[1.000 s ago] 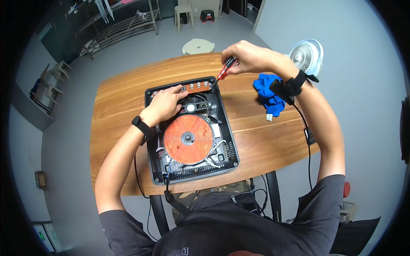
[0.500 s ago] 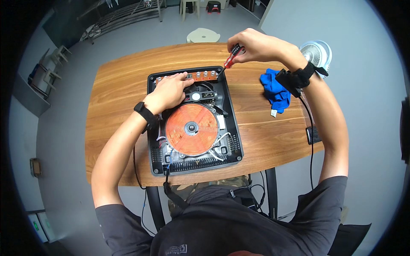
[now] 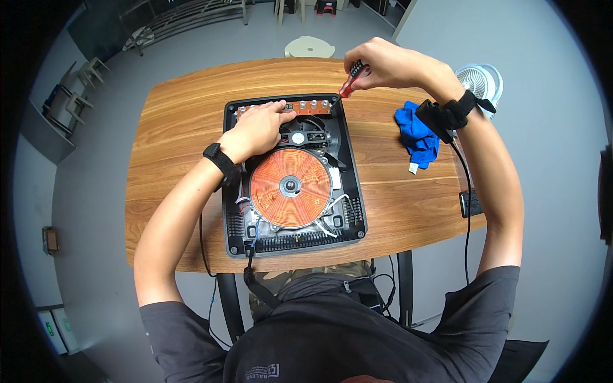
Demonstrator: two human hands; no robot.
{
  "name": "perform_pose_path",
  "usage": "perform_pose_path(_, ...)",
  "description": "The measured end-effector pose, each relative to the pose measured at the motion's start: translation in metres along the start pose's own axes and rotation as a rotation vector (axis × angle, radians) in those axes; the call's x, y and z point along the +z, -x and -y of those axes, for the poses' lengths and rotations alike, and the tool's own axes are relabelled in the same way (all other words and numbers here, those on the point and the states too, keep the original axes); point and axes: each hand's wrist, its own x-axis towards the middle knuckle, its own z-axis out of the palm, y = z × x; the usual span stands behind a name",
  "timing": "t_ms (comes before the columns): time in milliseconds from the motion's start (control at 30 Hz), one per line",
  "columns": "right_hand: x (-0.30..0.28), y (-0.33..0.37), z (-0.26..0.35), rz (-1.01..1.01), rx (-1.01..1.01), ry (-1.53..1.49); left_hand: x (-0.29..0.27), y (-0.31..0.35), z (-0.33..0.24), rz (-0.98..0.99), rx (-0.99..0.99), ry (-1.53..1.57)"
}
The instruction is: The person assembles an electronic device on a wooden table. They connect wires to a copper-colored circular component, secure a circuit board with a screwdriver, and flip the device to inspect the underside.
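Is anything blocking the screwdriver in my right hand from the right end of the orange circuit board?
Nothing visible: the screwdriver in your right hand slants down toward that end of the circuit board. Your left hand lies further left.

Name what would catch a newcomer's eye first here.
Probably the round, copper-orange coil in the open, black rectangular appliance housing on the wooden table. Next, the red-handled screwdriver in the right hand, its tip near the housing's far right corner. A crumpled, bright-blue cloth lies right of the housing.
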Motion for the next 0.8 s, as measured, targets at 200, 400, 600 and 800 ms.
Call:
perform_pose_path(200,-0.001,-0.017,0.006,-0.025,-0.037,0.0,0.0,-0.001,0.0,0.021,-0.012,-0.006)
perform_pose_path(400,-0.009,-0.008,0.009,-0.055,-0.118,0.076,0.004,-0.003,0.0,-0.009,0.003,0.0)
perform_pose_path(600,0.005,-0.018,0.017,-0.127,-0.02,0.14,0.006,-0.002,0.002,-0.017,0.012,0.023)
perform_pose_path(800,0.002,-0.023,0.037,-0.149,0.235,0.176,0.007,-0.003,0.002,-0.034,0.024,0.017)
